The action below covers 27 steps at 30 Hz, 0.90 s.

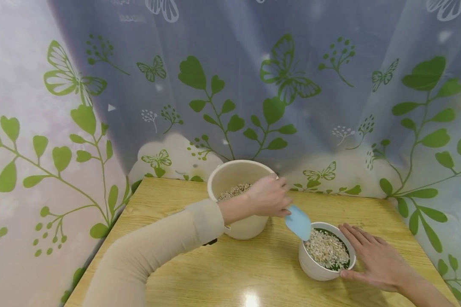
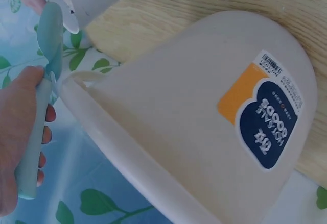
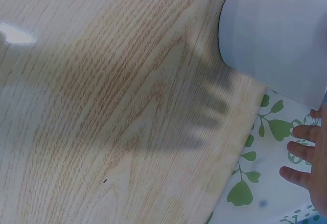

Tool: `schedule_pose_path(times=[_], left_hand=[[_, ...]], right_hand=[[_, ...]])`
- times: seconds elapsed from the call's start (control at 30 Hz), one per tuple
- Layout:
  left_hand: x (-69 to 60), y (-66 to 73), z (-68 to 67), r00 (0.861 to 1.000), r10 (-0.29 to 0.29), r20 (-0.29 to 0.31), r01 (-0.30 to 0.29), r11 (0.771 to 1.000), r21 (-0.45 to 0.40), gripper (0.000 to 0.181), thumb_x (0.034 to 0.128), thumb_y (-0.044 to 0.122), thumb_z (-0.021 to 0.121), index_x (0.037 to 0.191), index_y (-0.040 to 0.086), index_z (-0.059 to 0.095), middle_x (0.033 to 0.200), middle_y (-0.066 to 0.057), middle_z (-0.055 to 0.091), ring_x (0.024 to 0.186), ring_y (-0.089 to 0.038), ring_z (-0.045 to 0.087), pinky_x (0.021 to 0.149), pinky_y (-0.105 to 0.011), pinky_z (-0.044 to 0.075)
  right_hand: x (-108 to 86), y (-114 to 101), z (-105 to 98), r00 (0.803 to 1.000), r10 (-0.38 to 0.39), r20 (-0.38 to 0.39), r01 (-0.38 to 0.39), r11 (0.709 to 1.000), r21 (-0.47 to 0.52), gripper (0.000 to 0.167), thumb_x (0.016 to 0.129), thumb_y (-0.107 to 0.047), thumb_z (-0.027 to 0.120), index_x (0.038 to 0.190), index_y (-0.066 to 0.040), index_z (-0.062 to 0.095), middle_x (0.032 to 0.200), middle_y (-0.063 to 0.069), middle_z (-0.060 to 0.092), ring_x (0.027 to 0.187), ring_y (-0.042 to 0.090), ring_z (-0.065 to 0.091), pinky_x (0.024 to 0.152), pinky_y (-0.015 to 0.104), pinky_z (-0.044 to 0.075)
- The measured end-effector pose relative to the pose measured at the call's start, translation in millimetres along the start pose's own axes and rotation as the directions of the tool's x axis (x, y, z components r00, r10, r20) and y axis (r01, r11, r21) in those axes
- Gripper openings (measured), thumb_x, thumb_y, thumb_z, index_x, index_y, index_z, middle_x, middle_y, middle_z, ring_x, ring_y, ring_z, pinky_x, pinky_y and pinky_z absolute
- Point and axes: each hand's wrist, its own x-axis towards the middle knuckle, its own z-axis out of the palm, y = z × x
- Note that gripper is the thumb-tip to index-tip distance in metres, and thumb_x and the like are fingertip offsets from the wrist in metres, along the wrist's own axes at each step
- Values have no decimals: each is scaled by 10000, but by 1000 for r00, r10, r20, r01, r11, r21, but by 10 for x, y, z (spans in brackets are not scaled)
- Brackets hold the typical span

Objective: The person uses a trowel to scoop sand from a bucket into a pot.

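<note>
My left hand [image 1: 269, 196] grips the handle of a light blue scoop [image 1: 297, 222], its blade pointing down at the rim of a white pot [image 1: 310, 265]. In the left wrist view, fingers wrap around the scoop's handle [image 2: 34, 142]. Pale granules [image 1: 327, 249] lie in the pot, with green showing around their edge. My right hand [image 1: 380, 258] is spread at the pot's right side, thumb and fingertips by the rim. Behind the left forearm stands a cream bucket [image 1: 247, 228] holding similar granules [image 1: 234, 192].
Both containers stand on a wooden table [image 1: 223, 268], the bucket near the back edge and the pot to its right. A patterned curtain [image 1: 230, 85] with leaves and butterflies hangs behind and beside the table. An orange and navy label [image 2: 265, 114] is on the bucket.
</note>
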Motion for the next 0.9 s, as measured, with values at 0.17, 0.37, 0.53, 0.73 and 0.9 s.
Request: schedule_pose_path(times=[0.17, 0.37, 0.53, 0.73, 0.9], left_hand=[[-96, -49, -15, 1000, -13, -1, 13, 999, -38, 491, 1063, 679, 395, 1025, 333, 741, 1037, 123, 744, 961, -79, 654, 733, -216, 535], [-175, -109, 52, 999, -35, -8, 34, 996, -84, 517, 1060, 686, 400, 1116, 304, 743, 1062, 92, 764, 958, -109, 663, 718, -244, 551], [-251, -209, 79, 997, -74, 2, 74, 984, -162, 509, 1056, 670, 436, 1106, 272, 750, 1110, 84, 774, 1023, -139, 690, 748, -271, 583], [-373, -339, 111, 993, -111, 46, 118, 964, -236, 487, 1064, 651, 443, 1128, 280, 753, 1148, 44, 774, 1058, -189, 719, 767, -335, 620], [-488, -449, 124, 991, -125, 45, 133, 963, -235, 518, 1068, 658, 425, 1178, 254, 729, 1168, 19, 778, 1158, -235, 708, 913, -393, 623]], right_hand=[[-3, 11, 5, 1000, -3, -8, 3, 1000, 3, 1189, 795, -762, 740, 1672, -114, 265, 1594, 219, 500, 1371, 450, 574, 962, 650, 536], [-3, 22, -1, 1000, -17, -19, 17, 1000, 7, 1185, 788, -750, 752, 1670, -120, 272, 1590, 211, 503, 1362, 448, 581, 948, 645, 544], [23, 32, -31, 998, -49, -37, 50, 999, 0, 1222, 774, -737, 762, 1689, -139, 217, 1593, 225, 498, 1356, 461, 585, 955, 641, 542], [103, 1, -84, 994, -86, -65, 85, 996, -8, 1206, 792, -731, 754, 1696, -158, 198, 1601, 222, 491, 1364, 451, 579, 982, 633, 531], [232, -71, -142, 991, -109, -77, 108, 994, -28, 1199, 801, -743, 737, 1696, -155, 200, 1621, 205, 476, 1394, 437, 564, 984, 623, 535]])
